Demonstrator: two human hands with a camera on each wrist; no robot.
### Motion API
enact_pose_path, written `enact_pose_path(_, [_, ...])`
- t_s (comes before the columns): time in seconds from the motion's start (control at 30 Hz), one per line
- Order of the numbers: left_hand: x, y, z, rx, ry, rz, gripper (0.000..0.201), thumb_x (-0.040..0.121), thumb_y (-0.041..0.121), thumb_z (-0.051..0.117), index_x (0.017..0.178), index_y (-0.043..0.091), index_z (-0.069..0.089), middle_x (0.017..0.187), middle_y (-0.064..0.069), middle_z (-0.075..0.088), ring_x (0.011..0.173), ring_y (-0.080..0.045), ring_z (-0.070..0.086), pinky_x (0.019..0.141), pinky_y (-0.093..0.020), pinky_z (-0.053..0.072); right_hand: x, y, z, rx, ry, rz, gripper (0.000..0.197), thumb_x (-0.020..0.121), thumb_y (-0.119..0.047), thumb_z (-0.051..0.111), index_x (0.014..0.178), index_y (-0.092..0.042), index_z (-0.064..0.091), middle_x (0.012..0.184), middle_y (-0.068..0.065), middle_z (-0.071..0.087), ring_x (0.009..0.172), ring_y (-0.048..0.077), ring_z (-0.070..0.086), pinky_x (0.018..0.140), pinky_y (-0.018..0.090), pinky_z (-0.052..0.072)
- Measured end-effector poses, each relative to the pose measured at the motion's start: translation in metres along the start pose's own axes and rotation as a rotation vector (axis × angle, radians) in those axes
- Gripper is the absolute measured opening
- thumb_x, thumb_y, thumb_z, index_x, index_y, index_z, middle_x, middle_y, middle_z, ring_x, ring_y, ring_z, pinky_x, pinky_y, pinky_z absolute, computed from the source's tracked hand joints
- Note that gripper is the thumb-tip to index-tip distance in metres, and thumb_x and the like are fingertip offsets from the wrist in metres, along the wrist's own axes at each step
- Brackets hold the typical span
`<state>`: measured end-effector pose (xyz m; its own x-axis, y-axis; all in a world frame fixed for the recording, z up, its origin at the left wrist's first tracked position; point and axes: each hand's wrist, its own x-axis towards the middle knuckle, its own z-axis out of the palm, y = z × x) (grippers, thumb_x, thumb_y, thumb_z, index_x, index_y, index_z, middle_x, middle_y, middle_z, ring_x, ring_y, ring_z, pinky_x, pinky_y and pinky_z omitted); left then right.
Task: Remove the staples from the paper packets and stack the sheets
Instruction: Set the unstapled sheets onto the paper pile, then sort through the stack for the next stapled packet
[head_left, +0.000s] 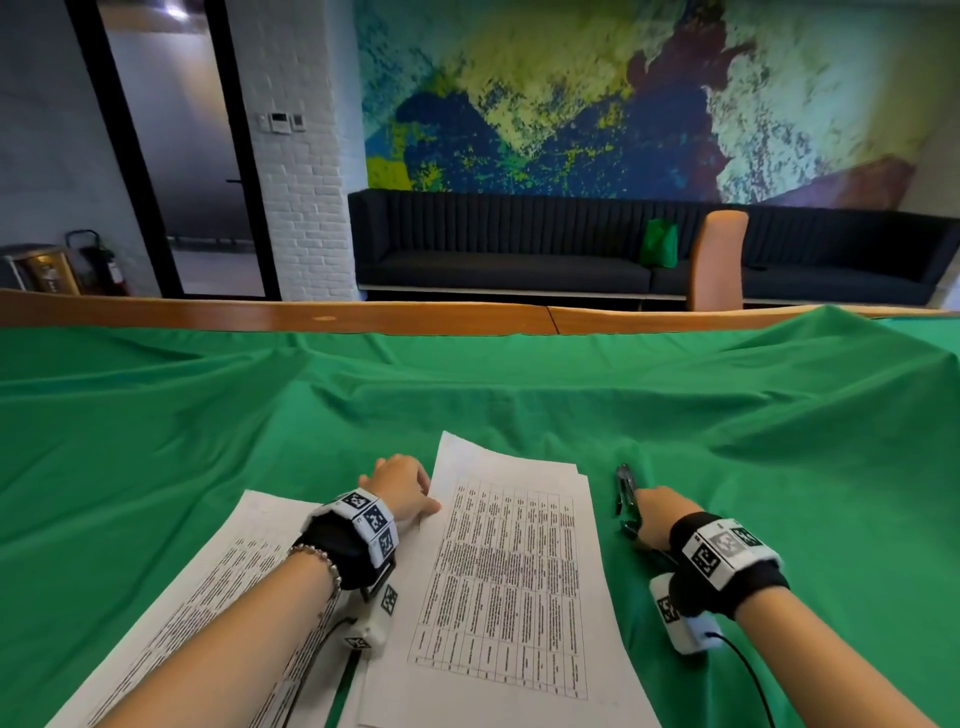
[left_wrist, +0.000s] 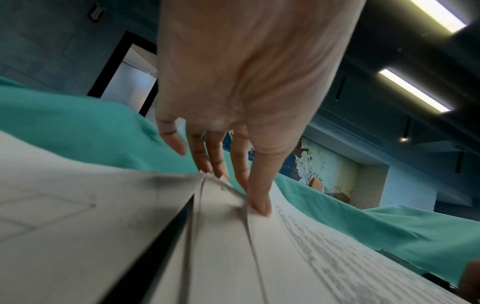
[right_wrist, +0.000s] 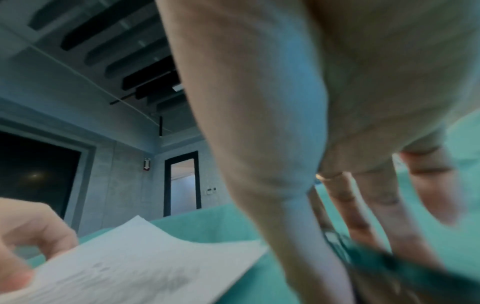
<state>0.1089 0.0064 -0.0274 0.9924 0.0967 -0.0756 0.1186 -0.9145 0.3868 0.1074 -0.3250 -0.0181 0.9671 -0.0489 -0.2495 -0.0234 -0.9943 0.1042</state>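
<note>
A printed paper packet (head_left: 511, 566) lies on the green cloth in front of me, its far left corner curled up. More printed sheets (head_left: 228, 597) lie to its left, partly under my left forearm. My left hand (head_left: 415, 499) pinches the packet's left edge; the thumb (left_wrist: 259, 202) presses on top and the fingers (left_wrist: 207, 162) reach behind the edge. A dark staple remover (head_left: 625, 488) lies right of the packet. My right hand (head_left: 649, 512) is down on its rear part, thumb on one side and fingers (right_wrist: 405, 226) on the other. That view is blurred.
The wrinkled green cloth (head_left: 467, 395) covers the table as far as a wooden edge (head_left: 415, 314). Beyond it stand an orange chair back (head_left: 719, 260) and a dark sofa (head_left: 519, 260) with a green bag (head_left: 658, 243). Wrist-camera cables trail near both forearms.
</note>
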Motion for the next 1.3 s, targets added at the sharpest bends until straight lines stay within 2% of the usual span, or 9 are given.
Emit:
enact_pose_path(0.1, [-0.004,0.001,-0.003,0.028,0.002,0.012,0.028,0.079,0.038,0.075,0.1,0.022,0.065,0.117,0.006,0.06,0.121,-0.019,0.044,0.104,-0.045,0.027,-0.002,-0.003,-0.009,0.035,0.076,-0.015,0.051,0.088,-0.04,0.061,0.129,-0.011,0.05,0.129,0.009,0.053,0.117,0.028,0.054,0.096,0.038,0.044])
enact_pose_path(0.2, [-0.006,-0.002,-0.005,-0.014,0.06,0.02,0.024,0.079,0.04,0.075,0.096,0.025,0.067,0.117,0.009,0.061,0.123,-0.018,0.044,0.106,-0.046,0.027,-0.002,-0.016,-0.013,0.313,0.178,-0.105,0.055,0.091,-0.045,0.059,0.13,-0.006,0.05,0.129,0.014,0.056,0.117,0.029,0.053,0.088,0.029,0.043])
enact_pose_path(0.4, [-0.011,-0.012,-0.013,-0.212,-0.099,0.028,0.017,0.08,0.026,0.076,0.092,0.014,0.073,0.11,-0.005,0.066,0.114,-0.024,0.056,0.097,-0.031,0.042,0.002,-0.042,0.01,0.696,-0.036,-0.085,0.106,0.077,-0.041,0.079,0.152,-0.006,0.012,0.143,0.017,0.047,0.127,0.029,0.049,0.107,0.037,0.041])
enact_pose_path(0.5, [-0.019,-0.018,-0.016,-0.056,-0.156,-0.024,0.025,0.079,0.032,0.077,0.099,0.02,0.07,0.123,-0.008,0.04,0.119,-0.027,0.04,0.109,-0.035,0.033,-0.001,-0.046,0.014,0.802,-0.092,-0.066,0.117,0.067,-0.034,0.087,0.152,-0.006,0.012,0.149,0.016,0.039,0.133,0.029,0.044,0.11,0.038,0.036])
enact_pose_path(0.67, [-0.032,-0.021,-0.014,-0.022,-0.306,-0.109,0.07,0.069,0.042,0.084,0.125,0.02,0.049,0.127,-0.005,0.029,0.106,-0.02,0.047,0.11,-0.033,0.034,-0.006,-0.038,0.017,0.812,-0.111,-0.04,0.072,0.068,-0.021,0.087,0.129,-0.005,0.052,0.122,0.01,0.062,0.112,0.026,0.059,0.099,0.036,0.047])
enact_pose_path(0.8, [-0.039,-0.017,-0.015,0.048,-0.323,-0.099,0.077,0.063,0.044,0.087,0.125,0.022,0.047,0.126,-0.005,0.035,0.109,-0.022,0.049,0.101,-0.033,0.041,-0.018,-0.026,0.01,0.681,-0.031,-0.104,0.015,0.078,-0.016,0.075,0.09,-0.008,0.072,0.086,-0.001,0.071,0.078,0.015,0.066,0.064,0.02,0.051])
enact_pose_path(0.93, [-0.042,-0.014,-0.015,0.045,-0.302,-0.088,0.066,0.063,0.039,0.088,0.116,0.019,0.053,0.121,-0.004,0.041,0.107,-0.023,0.053,0.096,-0.032,0.045,-0.026,-0.016,0.011,0.741,-0.131,-0.14,0.023,0.089,-0.016,0.062,0.111,-0.009,0.067,0.109,0.003,0.07,0.096,0.019,0.067,0.087,0.033,0.056])
enact_pose_path(1.13, [-0.043,-0.02,-0.006,-0.1,-0.192,0.049,0.029,0.074,0.012,0.08,0.077,0.02,0.052,0.078,0.005,0.057,0.069,-0.011,0.054,0.058,-0.02,0.039,-0.045,0.001,0.01,0.731,-0.232,-0.211,0.021,0.096,-0.014,0.053,0.115,-0.017,0.062,0.115,0.002,0.069,0.102,0.02,0.068,0.09,0.038,0.056])
enact_pose_path(1.3, [-0.042,-0.027,-0.008,-0.308,-0.106,0.038,0.023,0.079,0.014,0.076,0.076,0.021,0.054,0.072,0.002,0.057,0.064,-0.014,0.052,0.057,-0.02,0.039,-0.061,0.01,0.016,0.854,-0.307,-0.228,0.023,0.097,-0.011,0.055,0.118,-0.011,0.062,0.113,0.005,0.069,0.101,0.019,0.068,0.091,0.034,0.055])
